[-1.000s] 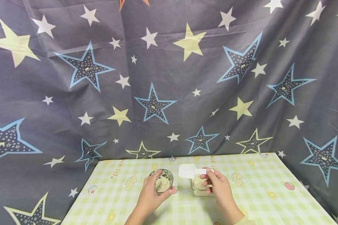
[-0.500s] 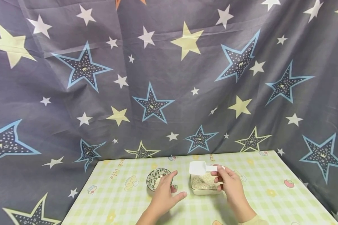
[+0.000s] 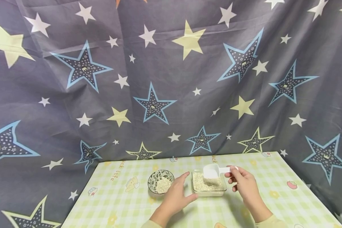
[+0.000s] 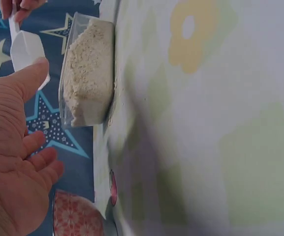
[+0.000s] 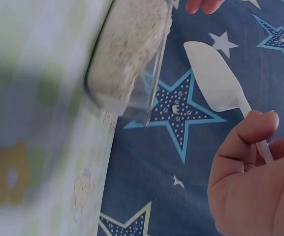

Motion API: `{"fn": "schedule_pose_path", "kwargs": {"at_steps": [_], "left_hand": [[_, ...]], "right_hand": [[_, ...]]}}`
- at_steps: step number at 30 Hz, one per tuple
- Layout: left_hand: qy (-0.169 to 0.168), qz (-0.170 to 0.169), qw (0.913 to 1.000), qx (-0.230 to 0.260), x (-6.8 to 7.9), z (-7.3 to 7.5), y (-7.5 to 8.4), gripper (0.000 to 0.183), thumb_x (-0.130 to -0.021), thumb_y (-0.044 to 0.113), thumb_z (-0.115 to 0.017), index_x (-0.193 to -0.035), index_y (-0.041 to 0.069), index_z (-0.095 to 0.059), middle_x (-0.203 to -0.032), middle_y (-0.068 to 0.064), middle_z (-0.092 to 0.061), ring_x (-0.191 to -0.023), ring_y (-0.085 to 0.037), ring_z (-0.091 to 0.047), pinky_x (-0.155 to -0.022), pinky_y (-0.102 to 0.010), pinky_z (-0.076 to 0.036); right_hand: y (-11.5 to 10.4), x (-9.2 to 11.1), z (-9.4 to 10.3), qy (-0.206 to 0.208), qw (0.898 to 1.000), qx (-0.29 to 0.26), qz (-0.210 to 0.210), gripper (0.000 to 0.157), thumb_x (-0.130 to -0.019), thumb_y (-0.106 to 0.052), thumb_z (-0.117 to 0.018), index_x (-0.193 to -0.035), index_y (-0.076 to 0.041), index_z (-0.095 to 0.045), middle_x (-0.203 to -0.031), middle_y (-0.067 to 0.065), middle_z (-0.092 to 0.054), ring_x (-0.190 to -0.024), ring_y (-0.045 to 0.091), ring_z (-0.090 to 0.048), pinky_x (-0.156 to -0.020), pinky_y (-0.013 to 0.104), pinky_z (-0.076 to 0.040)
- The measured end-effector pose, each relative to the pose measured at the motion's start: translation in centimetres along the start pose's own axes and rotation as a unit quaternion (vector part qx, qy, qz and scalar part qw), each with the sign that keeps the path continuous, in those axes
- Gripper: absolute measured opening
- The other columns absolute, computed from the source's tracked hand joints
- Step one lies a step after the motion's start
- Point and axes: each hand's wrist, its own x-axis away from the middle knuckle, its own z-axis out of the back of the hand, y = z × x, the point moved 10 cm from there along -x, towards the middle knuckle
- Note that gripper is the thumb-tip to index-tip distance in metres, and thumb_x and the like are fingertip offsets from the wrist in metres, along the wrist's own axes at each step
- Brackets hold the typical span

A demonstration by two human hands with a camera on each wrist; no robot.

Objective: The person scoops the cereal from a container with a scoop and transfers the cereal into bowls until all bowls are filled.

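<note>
While the right hand (image 3: 246, 188) pinches a white scoop (image 3: 212, 172) above a glass container (image 3: 208, 193) of pale flakes (image 3: 200, 183), the left hand (image 3: 175, 196) hangs loosely spread. A patterned bowl (image 3: 160, 174) stands farther left on the tabletop (image 3: 128, 205).

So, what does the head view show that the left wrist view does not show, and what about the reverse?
Only the head view shows the inside of the bowl, with its dark leaf pattern and some pale flakes in it.

Only the left wrist view shows the red flower pattern on the bowl's outside.

Both show the bowl itself, the white scoop, the clear box of pale flakes, the checked tablecloth and the starry curtain.
</note>
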Motion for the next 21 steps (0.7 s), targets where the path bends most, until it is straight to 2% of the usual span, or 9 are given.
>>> {"fn": "schedule_pose_path", "kwargs": {"at_steps": [6, 12, 21], "left_hand": [[-0.014, 0.006, 0.9999, 0.007, -0.9, -0.7, 0.5, 0.093, -0.090, 0.053, -0.083, -0.164, 0.015, -0.041, -0.162, -0.015, -0.054, -0.145, -0.040, -0.055, -0.119, -0.060, -0.048], [-0.020, 0.022, 0.9993, 0.024, -1.6, -1.4, 0.2, 0.092, -0.091, 0.053, -0.081, -0.164, 0.015, -0.041, -0.159, -0.016, -0.057, -0.142, -0.040, -0.058, -0.115, -0.061, -0.051], [-0.035, 0.030, 0.9988, 0.020, -2.1, -2.2, -0.5, 0.091, -0.092, 0.050, -0.082, -0.164, 0.015, -0.040, -0.160, -0.015, -0.056, -0.141, -0.041, -0.058, -0.115, -0.059, -0.052]], "right_hand": [[-0.6, -0.1, 1.0, 0.003, 0.997, 0.066, 0.026, 0.047, -0.113, -0.037, -0.054, -0.139, 0.000, -0.066, -0.084, -0.012, -0.074, -0.071, 0.006, -0.062, -0.054, 0.025, -0.053], [-1.6, -0.2, 1.2, 0.008, 0.987, 0.147, 0.069, 0.039, -0.112, -0.035, -0.055, -0.127, -0.003, -0.073, -0.086, -0.002, -0.075, -0.070, 0.009, -0.062, -0.052, 0.027, -0.054], [-2.0, -0.6, 1.1, 0.000, 0.975, 0.206, 0.082, 0.032, -0.111, -0.028, -0.054, -0.121, -0.006, -0.075, -0.087, 0.004, -0.075, -0.068, 0.012, -0.062, -0.051, 0.026, -0.053]]}}
